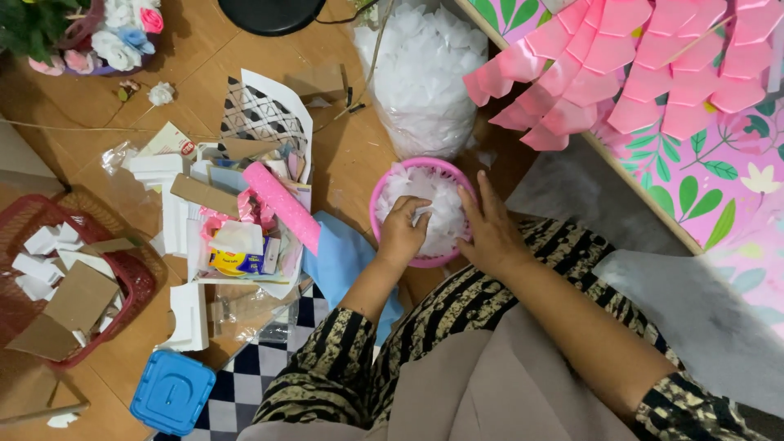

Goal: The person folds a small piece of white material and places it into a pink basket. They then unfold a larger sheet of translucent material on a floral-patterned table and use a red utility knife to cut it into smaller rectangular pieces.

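Both hands are at a small pink basket (pixel 457 173) on the wooden floor (pixel 351 155), just in front of the person's lap. Her left hand (pixel 403 231) reaches into the basket with its fingers curled and pinched on some of the white paper pieces (pixel 437 200) inside. The right hand (pixel 488 231) lies flat and open on the basket's near rim, fingers spread and pointing into the pile, gripping nothing.

The basket is round, with a slotted plastic wall, and is heaped with thin, white, petal-like cutouts. Directly beyond it, touching or nearly so, stands a clear plastic bag (pixel 420 77) stuffed with more of the same white pieces.

To the right, a board covered in pink floral paper (pixel 727 175) bears overlapping rows of pink paper petals (pixel 621 73); grey felt sheets (pixel 702 314) lie beside it. To the left of the basket a light blue sheet (pixel 339 253) lies on the floor, and past it a cluttered pile of scraps with a pink glitter roll (pixel 282 204), cardboard strips and white foam blocks (pixel 189 314). Farther left, a red mesh basket (pixel 139 278) holds cardboard and white offcuts. A blue plastic lid (pixel 171 392) sits near a black-and-white checked mat (pixel 261 367). Artificial flowers (pixel 114 37) stand in the far left corner, and a black round base (pixel 269 12) at the top edge.
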